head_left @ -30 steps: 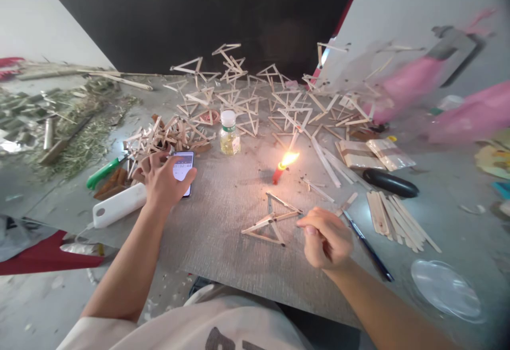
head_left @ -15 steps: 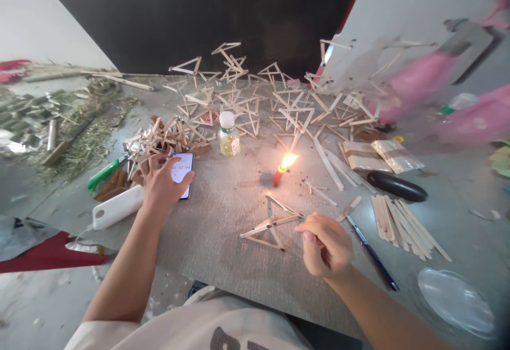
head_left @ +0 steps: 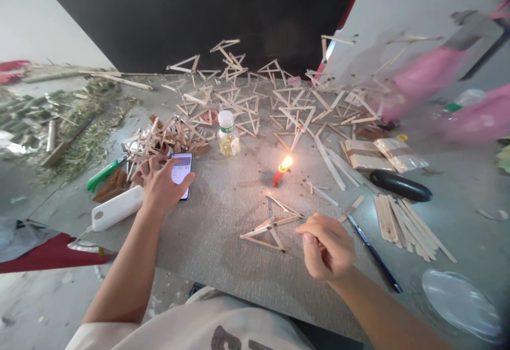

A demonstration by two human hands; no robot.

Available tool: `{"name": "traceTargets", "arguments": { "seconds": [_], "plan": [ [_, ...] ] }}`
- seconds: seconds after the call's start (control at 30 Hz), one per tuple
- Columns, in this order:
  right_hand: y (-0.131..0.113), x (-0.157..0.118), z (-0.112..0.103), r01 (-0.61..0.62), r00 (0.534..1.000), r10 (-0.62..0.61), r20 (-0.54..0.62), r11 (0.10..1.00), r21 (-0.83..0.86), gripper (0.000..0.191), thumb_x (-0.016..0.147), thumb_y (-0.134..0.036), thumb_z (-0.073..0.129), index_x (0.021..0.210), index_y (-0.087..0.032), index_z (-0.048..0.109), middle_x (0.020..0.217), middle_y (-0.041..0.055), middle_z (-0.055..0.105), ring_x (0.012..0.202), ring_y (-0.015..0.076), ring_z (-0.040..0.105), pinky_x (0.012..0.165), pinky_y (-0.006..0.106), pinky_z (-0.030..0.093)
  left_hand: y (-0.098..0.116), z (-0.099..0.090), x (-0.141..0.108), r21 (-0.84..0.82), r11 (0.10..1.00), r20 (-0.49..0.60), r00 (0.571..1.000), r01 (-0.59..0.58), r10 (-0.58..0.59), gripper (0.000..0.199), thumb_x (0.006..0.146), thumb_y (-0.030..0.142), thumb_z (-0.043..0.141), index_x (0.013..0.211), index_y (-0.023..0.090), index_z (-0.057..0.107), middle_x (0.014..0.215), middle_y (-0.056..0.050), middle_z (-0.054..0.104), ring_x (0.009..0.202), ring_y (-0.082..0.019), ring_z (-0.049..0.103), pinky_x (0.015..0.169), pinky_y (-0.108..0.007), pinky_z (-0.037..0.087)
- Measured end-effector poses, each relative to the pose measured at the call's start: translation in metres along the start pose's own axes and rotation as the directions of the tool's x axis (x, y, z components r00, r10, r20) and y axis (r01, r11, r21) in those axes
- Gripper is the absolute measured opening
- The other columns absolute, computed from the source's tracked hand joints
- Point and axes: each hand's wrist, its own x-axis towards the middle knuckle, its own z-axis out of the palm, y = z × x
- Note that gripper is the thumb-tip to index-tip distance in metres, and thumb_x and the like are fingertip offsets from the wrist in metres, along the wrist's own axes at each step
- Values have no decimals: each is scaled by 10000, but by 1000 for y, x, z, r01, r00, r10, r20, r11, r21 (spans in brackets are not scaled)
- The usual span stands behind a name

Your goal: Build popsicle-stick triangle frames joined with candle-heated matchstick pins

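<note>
From the head camera we have the left hand point(head_left: 163, 182) over on the left, fingers spread wide and thumb well out, lying across a lit phone point(head_left: 182, 177) and covering part of its screen; whether it presses there, I can't tell. Across to the right hand point(head_left: 329, 246), and it's a narrow one, fingers curled in towards the thumb, fingertips just beside the right-hand corner of the stick frame point(head_left: 272, 226); whether anything thin is pinched in there, I can't tell either. That frame lies on the table point(head_left: 207, 222) between the two hands, in front of the person, its sticks joined in angled shapes with dark spots at the joints. Just beyond it, a short red candle point(head_left: 278, 178) leans a little, its flame point(head_left: 287, 162) burning bright! A clear bottle point(head_left: 228, 137) with a white cap stands upright behind, yellow liquid inside. Out right of the right hand lie a dark blue pen-like tool point(head_left: 374, 254) and a fan of loose flat sticks point(head_left: 410, 228), with a clear round lid point(head_left: 460, 302) nearer the person.
</note>
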Motion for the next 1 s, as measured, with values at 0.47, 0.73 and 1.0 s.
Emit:
{"name": "traceTargets", "arguments": {
  "seconds": [0.47, 0.73, 1.0],
  "plan": [
    [3, -1, 0, -18, 1000, 18, 5, 1000, 17, 192, 853, -40, 526, 901, -199, 622, 641, -12, 546, 535, 133, 437, 537, 304, 354, 2, -3, -2, -58, 998, -78, 996, -40, 35, 343, 870, 481, 731, 1146, 276, 737, 1426, -123, 538, 1387, -438, 422, 1138, -633, 351],
    [9, -16, -6, -200, 973, 204, -107, 979, 48, 176, 924, -131, 539, 982, -219, 679, 665, 6, 568, 545, 155, 499, 516, 316, 399, -25, 7, 0, -131, 988, -485, 875, -86, 12, 260, 892, 381, 657, 1047, 172, 657, 1154, -87, 618, 1212, -303, 552, 1128, -535, 392],
    [24, -7, -4, -411, 875, 418, -245, 908, 84, 125, 971, -197, 567, 1009, -211, 686, 702, -6, 607, 567, 131, 545, 515, 276, 419, -25, 11, -9, -231, 965, -542, 840, -127, -19, 216, 928, 412, 544, 951, 204, 593, 1043, -118, 626, 1135, -319, 601, 1078, -551, 443]
  ]
}}
